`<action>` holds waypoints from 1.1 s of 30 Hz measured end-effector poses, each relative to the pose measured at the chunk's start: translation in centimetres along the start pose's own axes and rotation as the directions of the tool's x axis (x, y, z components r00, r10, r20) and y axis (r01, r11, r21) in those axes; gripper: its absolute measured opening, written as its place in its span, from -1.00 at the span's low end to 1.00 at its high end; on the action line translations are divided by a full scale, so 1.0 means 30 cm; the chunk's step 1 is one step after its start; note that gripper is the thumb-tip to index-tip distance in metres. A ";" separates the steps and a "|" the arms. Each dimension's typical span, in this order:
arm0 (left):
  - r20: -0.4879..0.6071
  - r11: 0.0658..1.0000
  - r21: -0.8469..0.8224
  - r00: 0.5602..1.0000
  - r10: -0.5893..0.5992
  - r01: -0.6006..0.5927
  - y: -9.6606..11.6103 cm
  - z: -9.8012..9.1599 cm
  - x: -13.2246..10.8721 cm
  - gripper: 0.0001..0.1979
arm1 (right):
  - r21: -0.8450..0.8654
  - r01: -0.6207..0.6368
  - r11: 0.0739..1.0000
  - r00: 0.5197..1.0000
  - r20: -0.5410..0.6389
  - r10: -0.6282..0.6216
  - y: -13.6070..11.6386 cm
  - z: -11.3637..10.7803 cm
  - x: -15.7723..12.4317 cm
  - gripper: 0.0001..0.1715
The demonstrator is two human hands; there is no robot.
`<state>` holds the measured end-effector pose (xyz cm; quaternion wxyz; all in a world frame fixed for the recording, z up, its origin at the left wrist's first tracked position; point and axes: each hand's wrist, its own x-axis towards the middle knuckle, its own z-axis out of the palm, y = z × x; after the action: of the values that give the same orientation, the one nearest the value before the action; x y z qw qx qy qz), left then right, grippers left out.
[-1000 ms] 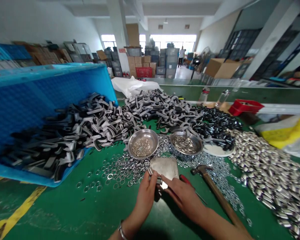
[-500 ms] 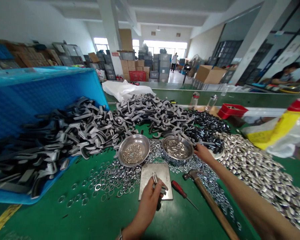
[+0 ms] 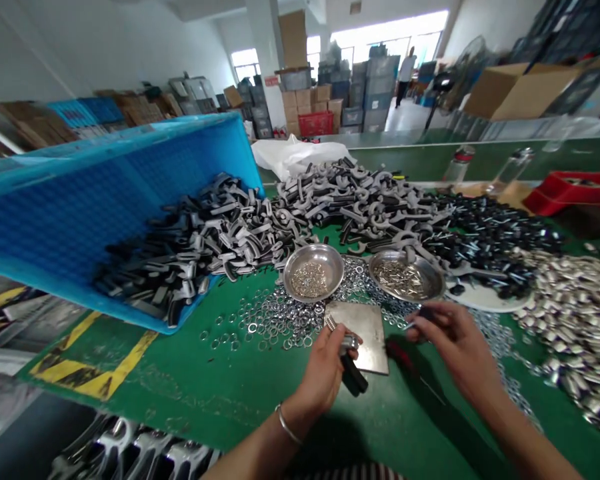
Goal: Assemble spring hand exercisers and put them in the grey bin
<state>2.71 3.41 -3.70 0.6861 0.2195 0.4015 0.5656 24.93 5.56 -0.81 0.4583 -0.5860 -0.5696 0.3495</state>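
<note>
My left hand (image 3: 325,367) is closed around a metal part with a black handle (image 3: 354,375). A ribbed silver piece (image 3: 331,323) sticks up beside the thumb. This hand is over the near left edge of a square metal plate (image 3: 373,340). Right of the plate, my right hand (image 3: 457,343) pinches a small black-headed bolt (image 3: 424,315), its silver shank pointing left. Beneath that hand lies a screwdriver (image 3: 403,353), its red handle in shadow. Two metal bowls stand behind the plate: the left bowl (image 3: 289,288) has tiny rings in it, the right bowl (image 3: 437,290) small pins.
A blue crate (image 3: 130,153) lies tipped at left, spilling grey-and-black hooked parts (image 3: 250,233). Loose metal rings (image 3: 275,320) surround the bowls. Black bolts (image 3: 500,230) and silver sleeves (image 3: 585,320) are heaped at right, near a red bin (image 3: 575,190). A person (image 3: 406,75) stands far back.
My right hand has come back from the black bolt pile towards the plate, now with a bolt in its fingers. My left hand keeps its part. The view has swung left and down.
</note>
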 end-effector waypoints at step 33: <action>0.491 0.369 0.729 0.816 0.307 -0.577 0.118 -0.071 -0.074 -0.83 | 0.233 -0.424 0.875 0.743 0.643 0.189 -0.120 0.262 -0.233 -0.45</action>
<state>-1.21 1.90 -1.58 0.3536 0.7033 0.4522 0.4194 15.61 -0.51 -0.87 0.2887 -0.4355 -0.5036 0.6880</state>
